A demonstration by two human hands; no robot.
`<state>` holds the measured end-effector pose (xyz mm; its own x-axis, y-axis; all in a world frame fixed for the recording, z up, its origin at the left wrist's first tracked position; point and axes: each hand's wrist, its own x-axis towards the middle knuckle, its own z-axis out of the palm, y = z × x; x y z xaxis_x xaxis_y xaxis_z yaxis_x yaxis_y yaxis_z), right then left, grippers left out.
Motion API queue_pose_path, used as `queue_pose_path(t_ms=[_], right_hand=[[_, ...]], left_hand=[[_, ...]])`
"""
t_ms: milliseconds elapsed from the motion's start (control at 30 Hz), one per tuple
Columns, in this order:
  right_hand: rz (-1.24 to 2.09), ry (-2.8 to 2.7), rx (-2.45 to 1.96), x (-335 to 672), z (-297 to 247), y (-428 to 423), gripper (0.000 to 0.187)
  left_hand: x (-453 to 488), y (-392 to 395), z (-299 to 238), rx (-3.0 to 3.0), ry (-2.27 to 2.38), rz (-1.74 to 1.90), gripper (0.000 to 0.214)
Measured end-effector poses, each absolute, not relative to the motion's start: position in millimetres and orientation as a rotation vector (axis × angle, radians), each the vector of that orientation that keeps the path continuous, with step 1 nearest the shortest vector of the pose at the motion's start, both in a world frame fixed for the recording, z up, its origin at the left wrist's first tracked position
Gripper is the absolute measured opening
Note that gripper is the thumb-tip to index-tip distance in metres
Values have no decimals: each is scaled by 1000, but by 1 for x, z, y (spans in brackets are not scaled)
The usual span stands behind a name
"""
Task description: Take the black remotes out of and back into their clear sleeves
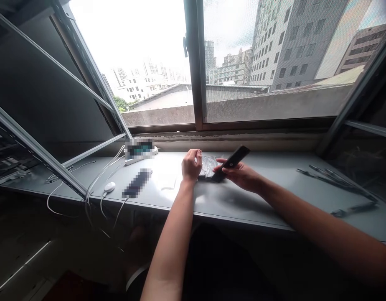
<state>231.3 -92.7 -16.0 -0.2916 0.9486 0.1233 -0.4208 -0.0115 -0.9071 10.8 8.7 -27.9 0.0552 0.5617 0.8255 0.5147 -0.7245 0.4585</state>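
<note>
My right hand [243, 177] is closed around a long, flat, black bar-shaped object [236, 158] with a small light round mark on its face. The bar is tilted, its far end raised up and to the right. My left hand [191, 164] is raised beside it with fingers curled together; whatever they may hold is hidden. Between the hands lies clear plastic packaging [209, 164] on the grey table [208, 200]. Something dark by the packaging is too small to make out. A pale sheet [168, 182] lies left of my left hand.
At left, a blurred-out dark device [137, 184], a white round puck [109, 187] and a white power strip [141, 156] sit among white cables. Dark cables [337, 179] lie at right. Metal frame bars [39, 150] slant along the left side; a window rises behind.
</note>
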Motion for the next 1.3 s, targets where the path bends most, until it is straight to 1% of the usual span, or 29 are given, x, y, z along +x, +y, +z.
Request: queue_pose_path(t_ms=[100, 233, 333, 400, 567, 633, 733, 800, 900, 967, 1100, 1167, 1300], right_hand=[[1665, -1003, -681, 230, -10, -96, 41], [1721, -881, -690, 233, -3, -97, 33], [1809, -784, -627, 237, -2, -94, 41], [1842, -695, -610, 238, -2, -91, 40], [1699, -576, -758, 235, 1, -89, 19], [1691, -576, -795, 234, 2, -90, 22], [1721, -593, -739, 234, 2, -90, 32], [1766, -606, -676, 236, 1, -89, 32], [1830, -609, -607, 238, -2, -89, 31], [1804, -604, -614, 239, -3, -88, 29], [1677, -670, -680, 240, -7, -84, 13], [1616, -747, -691, 239, -11, -82, 15], [1432, -977, -701, 237, -21, -79, 31]], left_hand=[[11, 9, -28, 2258, 1159, 1786, 27], [11, 9, -27, 2262, 1176, 1770, 27], [11, 9, -27, 2264, 1175, 1768, 27], [11, 9, -27, 2263, 1174, 1767, 27], [11, 10, -28, 2256, 1181, 1755, 28], [11, 10, -29, 2255, 1182, 1758, 28], [11, 10, -28, 2261, 1163, 1771, 27], [11, 9, -28, 2265, 1157, 1773, 27], [11, 8, -27, 2261, 1169, 1766, 27], [11, 7, -26, 2255, 1176, 1762, 27], [11, 7, -26, 2252, 1162, 1767, 27], [11, 8, -26, 2255, 1155, 1771, 27], [11, 8, -27, 2256, 1153, 1774, 27]])
